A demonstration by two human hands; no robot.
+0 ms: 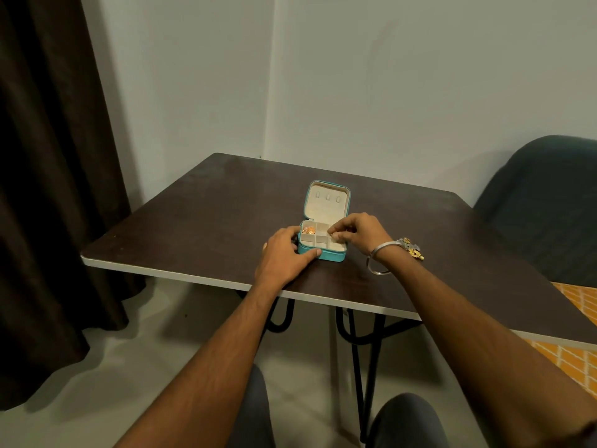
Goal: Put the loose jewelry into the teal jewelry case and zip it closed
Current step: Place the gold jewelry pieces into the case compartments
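The teal jewelry case point(332, 255) sits open in the middle of the dark table point(200, 221), its cream lid point(327, 202) standing upright at the back. A gold piece of jewelry point(308, 230) lies in the back-left compartment. My left hand point(286, 257) grips the case's left front corner, thumb along the front wall. My right hand point(358, 232) hovers over the right compartments, fingertips pinching a small piece of jewelry point(334, 236) too small to make out. More loose jewelry point(412, 248) lies on the table just behind my right wrist.
A silver bangle point(379, 261) hangs on my right wrist. A dark chair point(546, 205) stands at the table's right side. A brown curtain point(48, 189) hangs at the left. An orange patterned mat point(575, 324) lies on the floor at the right.
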